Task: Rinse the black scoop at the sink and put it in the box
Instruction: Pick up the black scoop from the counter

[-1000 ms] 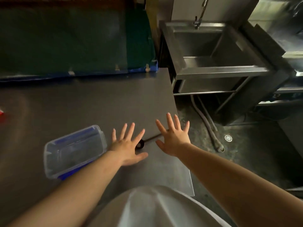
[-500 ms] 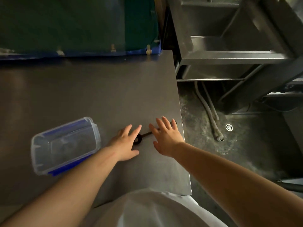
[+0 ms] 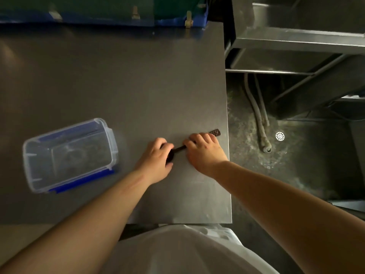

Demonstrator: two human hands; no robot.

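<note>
one long-handled black plastic scoop (image 3: 178, 148) lies flat on a dark grey metal worktop (image 3: 122, 80), near the worktop's right edge, its bowl pointing left and its textured handle end pointing right and a little away from the person. two bare hands are on it: the left hand (image 3: 156, 158) is curled over the bowel end, fingers bent down around it, and the right hand (image 3: 204, 149) is closed over the middle of the handle, so only a short stretch of handle between the hands and the patterned tip beyond the right knuckles can be seen. whether the scoop is lifted or resting on the metal cannot be told. one clear rectangular plastic box with blue clips (image 3: 69, 155) sits open and empty on the same worktop, well to the left of the hands, lying at a slight angle. to the right the worktop ends and the floor drops away: a mottled, dark concrete floor (image 3: 296, 175) with one round white drain cover (image 3: 279, 136) and two grey hoses (image 3: 258, 115) running down toward it. one stainless steel sink unit (image 3: 296, 38) stands at the upper right, only its front rim and lower frame in view. along the far edge of the worktop runs a green and blue covering (image 3: 98, 14). the room is dimly lit.
</note>
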